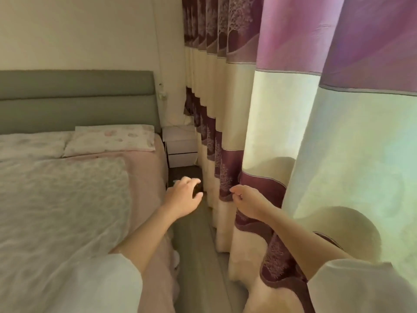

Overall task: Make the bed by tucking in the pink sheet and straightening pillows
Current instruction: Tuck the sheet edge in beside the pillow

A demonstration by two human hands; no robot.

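Observation:
The pink sheet covers the right side of the bed and hangs down its edge. A white patterned blanket lies on top of it. Two floral pillows rest flat against the grey headboard. My left hand hovers over the gap beside the bed's right edge, fingers apart and curled, holding nothing. My right hand is loosely closed in front of the curtain, its fingers curled at the fabric's fold; no grip on the curtain is visible.
A long cream and purple curtain hangs close on the right and reaches the floor. A narrow strip of wood floor runs between bed and curtain. A white nightstand stands at the far end of that strip.

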